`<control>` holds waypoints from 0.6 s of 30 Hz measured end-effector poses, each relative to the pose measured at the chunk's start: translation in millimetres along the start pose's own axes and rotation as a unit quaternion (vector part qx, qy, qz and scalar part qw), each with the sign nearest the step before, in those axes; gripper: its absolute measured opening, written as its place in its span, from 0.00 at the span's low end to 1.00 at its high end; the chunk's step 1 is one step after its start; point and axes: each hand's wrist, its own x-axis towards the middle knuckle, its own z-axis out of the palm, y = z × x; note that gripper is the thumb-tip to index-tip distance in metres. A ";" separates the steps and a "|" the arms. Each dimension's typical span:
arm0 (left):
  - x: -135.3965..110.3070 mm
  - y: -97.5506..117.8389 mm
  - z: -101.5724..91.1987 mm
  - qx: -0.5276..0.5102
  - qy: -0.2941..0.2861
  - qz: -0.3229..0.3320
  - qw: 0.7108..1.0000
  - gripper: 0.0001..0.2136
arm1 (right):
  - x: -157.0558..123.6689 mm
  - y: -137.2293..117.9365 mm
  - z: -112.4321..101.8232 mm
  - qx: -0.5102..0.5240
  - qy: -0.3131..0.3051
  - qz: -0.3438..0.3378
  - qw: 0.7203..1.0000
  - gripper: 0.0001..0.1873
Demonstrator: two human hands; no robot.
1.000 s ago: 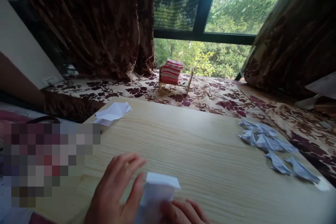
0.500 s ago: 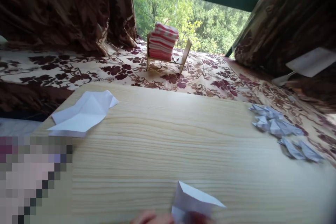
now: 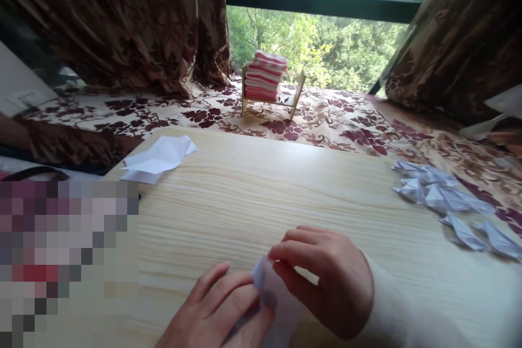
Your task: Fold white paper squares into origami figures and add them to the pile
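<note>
Apparently partway along; folded paper pieces (image 3: 448, 196) are lying finished-looking at 3 o'clock on the surface (image 3: 244, 201); the working sheet (image 3: 283, 296) is sitting part-folded at 6 o'clock; loose creased paper (image 3: 159, 155) is lying at 10 o'clock, seemingly not yet shaped; number of folds left not showing. Left hand (image 3: 228, 304) is holding the sheet from its 9 o'clock edge, fingers bent onto it, thumb lying over; right hand (image 3: 326, 266) is arching from 2 o'clock, fingers nearly meeting by the 11 o'clock corner; whether they are pinching, cannot tell.
</note>
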 end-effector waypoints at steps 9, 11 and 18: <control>4.6 8.6 4.7 -0.006 -0.031 -0.031 0.999 0.13 | -6.8 19.4 2.6 0.060 -0.046 0.086 0.993 0.04; 5.2 4.8 5.1 -0.013 -0.030 -0.023 0.999 0.13 | -3.7 20.5 6.2 0.055 -0.049 0.073 0.995 0.05; 2.4 -2.5 7.8 0.003 -0.051 -0.016 0.999 0.12 | -12.1 1.6 7.7 -0.081 0.076 -0.041 0.993 0.12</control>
